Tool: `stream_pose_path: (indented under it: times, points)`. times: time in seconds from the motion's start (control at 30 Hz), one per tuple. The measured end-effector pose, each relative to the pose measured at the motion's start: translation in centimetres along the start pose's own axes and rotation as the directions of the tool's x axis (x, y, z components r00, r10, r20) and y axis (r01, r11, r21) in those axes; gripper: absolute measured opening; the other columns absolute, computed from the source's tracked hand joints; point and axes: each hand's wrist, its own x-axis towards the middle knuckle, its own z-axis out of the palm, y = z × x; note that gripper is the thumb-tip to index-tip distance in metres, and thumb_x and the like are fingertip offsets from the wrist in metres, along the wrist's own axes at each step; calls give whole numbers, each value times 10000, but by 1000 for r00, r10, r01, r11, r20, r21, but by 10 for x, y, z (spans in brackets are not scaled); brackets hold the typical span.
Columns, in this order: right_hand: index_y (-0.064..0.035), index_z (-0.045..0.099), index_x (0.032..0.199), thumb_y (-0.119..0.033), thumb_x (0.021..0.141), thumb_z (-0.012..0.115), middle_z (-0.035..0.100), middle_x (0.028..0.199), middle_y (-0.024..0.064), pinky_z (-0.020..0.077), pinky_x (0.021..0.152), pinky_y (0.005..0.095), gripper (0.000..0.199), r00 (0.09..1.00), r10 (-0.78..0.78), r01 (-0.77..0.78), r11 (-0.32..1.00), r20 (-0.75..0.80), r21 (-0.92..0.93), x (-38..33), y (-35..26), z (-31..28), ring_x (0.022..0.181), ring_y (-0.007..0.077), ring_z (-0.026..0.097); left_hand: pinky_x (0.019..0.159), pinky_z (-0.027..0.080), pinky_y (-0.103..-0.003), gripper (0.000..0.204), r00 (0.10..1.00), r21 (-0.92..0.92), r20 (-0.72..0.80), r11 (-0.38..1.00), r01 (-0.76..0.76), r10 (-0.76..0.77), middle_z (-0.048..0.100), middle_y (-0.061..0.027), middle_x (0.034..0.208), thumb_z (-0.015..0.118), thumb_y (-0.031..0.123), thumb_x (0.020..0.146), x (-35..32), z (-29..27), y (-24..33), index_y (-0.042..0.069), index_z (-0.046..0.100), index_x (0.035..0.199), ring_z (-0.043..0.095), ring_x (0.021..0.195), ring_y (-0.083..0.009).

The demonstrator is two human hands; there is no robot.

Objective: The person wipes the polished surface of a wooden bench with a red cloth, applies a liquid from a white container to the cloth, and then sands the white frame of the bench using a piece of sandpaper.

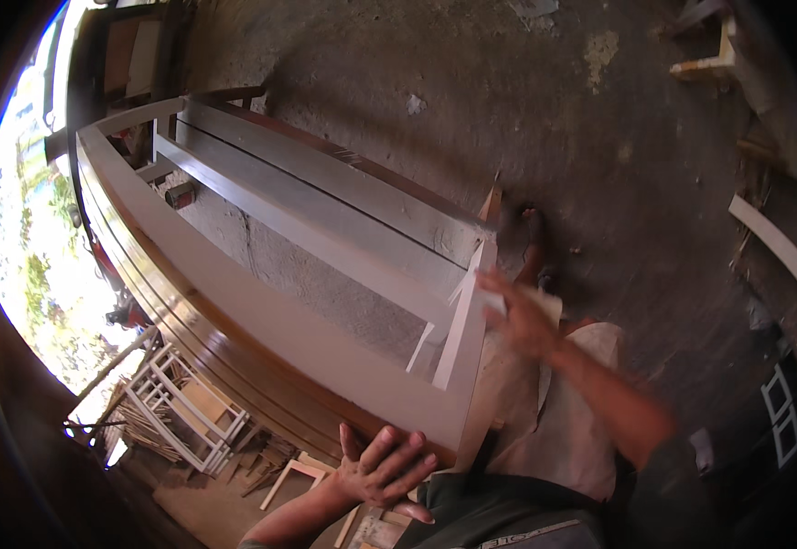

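The left hand (383, 468) lies flat with its fingers spread on the near end of a long wooden frame (261, 302), gripping nothing, only pressing on the polished brown edge. The right hand (519, 316), blurred in motion, is open and rests against the pale end rail (468, 316) of the same frame; whether a pale sheet sits under its palm I cannot tell.

The frame runs from the person's lap toward 10 o'clock, tilted on its long edge, with grey primed inner boards and a glossy brown outer face. It looks stiff and fairly heavy for its length, apt to swing or twist if lifted from one end only. The lacquered side looks slick and easy to scuff; the primed end rail and corner seem the surer places to take hold.

At 7 o'clock small white lattice frames (183, 403) and offcuts lie on the floor. At 1 o'clock a pale wooden piece (714, 59) stands on the concrete floor (545, 119). No packages, labels or signs can be made out.
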Motion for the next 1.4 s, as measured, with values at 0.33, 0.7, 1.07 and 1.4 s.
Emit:
stream_pose_path:
  times: [0.33,0.7,1.07,1.4]
  points:
    - [22,484,1429,-330,1047,508,667,1251,252,486,972,376,519,875,484,-484,875,6,1,66,80,-11,1193,327,643,1151,43,-771,931,956,97,-205,968,233,-210,337,-239,1579,415,847,864,14,7,6,126,499,1448,185,1519,-447]
    - [-82,435,1511,-121,985,584,362,1584,215,253,1203,363,549,912,407,-410,901,57,140,70,106,-10,1497,324,310,1199,2,-676,1168,877,154,-252,878,454,-409,-137,-237,1654,383,854,865,-3,15,10,62,-54,1603,-72,1541,-433]
    - [-8,444,1491,-153,1022,505,483,1519,180,224,1225,423,495,985,121,-126,991,120,36,109,121,-23,1487,280,340,1202,10,-674,1144,874,150,-240,873,464,-423,-115,-272,1646,402,850,859,2,16,12,75,5,1602,-65,1535,-459]
    - [18,604,1302,-350,1011,506,621,1270,308,489,989,464,479,611,528,-9,750,590,-661,191,50,-40,1136,430,628,1213,40,-653,1155,841,76,-264,859,507,-473,56,-275,1648,473,875,804,20,14,19,69,207,1588,42,1534,-463]
